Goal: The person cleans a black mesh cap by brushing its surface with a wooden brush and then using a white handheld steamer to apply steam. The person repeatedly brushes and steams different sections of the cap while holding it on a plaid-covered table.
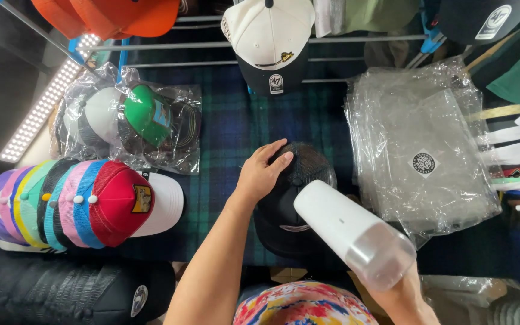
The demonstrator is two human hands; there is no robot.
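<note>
A black mesh-backed cap (299, 198) lies on the dark plaid cloth (230, 129) in the middle. My left hand (263, 171) rests on the cap's upper left side, fingers curled over its crown. My right hand (401, 295) grips the clear lower end of a white cylindrical device (350, 232), which points up and left over the cap, its white tip just above the crown. Most of my right hand is hidden behind the device.
A nested row of colourful caps (85, 204) ends in a red and white one at the left. Bagged caps (133, 123) lie above them. A pile of clear plastic bags (419, 156) sits at the right. More caps hang along the top.
</note>
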